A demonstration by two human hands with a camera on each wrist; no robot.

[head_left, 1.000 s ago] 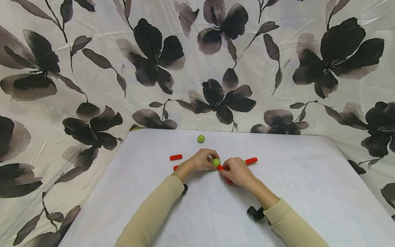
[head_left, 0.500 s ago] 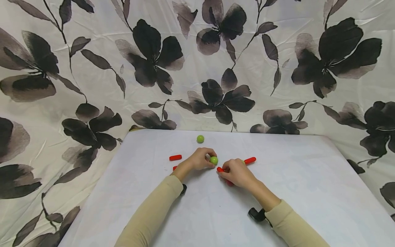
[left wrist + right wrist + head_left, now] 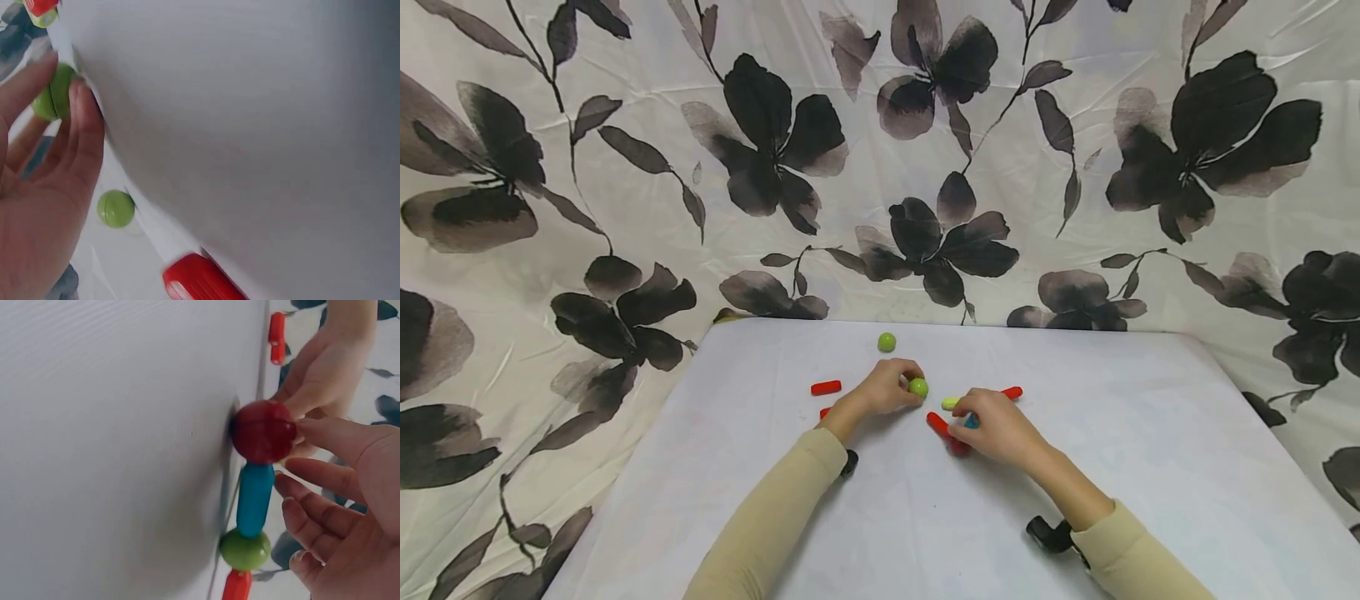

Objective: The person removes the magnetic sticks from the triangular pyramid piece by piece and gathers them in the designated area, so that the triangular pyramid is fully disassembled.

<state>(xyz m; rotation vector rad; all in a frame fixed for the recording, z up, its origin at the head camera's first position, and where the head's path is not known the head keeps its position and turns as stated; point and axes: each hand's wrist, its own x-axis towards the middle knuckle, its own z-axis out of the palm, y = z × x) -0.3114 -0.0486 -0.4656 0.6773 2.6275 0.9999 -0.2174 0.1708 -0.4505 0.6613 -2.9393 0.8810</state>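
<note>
Because the dark red, glossy, plastic-looking ball [image 3: 958, 448] is smooth and round, treat it as light, rigid and liable to roll. A red, plastic-looking rod [image 3: 937, 425] extends from this ball, away and to the left; grip it at mid-length. A blue, smooth rod [image 3: 255, 500] meets the dark red ball at one end and a green, glossy ball [image 3: 245, 549] at the other; joint strength cannot be judged, so support both ends. Beside the dark red ball, the right hand [image 3: 996, 423] has its fingers spread, gripping nothing; thumb contact cannot be confirmed. Beyond the ball and left, the left hand [image 3: 889, 385] pinches a lime-green, seamed ball [image 3: 918, 387]. Hold it across its widest part; it is probably slick and hard. Farther beyond, a second lime-green ball [image 3: 887, 342] rests on the white-covered desk [image 3: 1112, 400].
</note>
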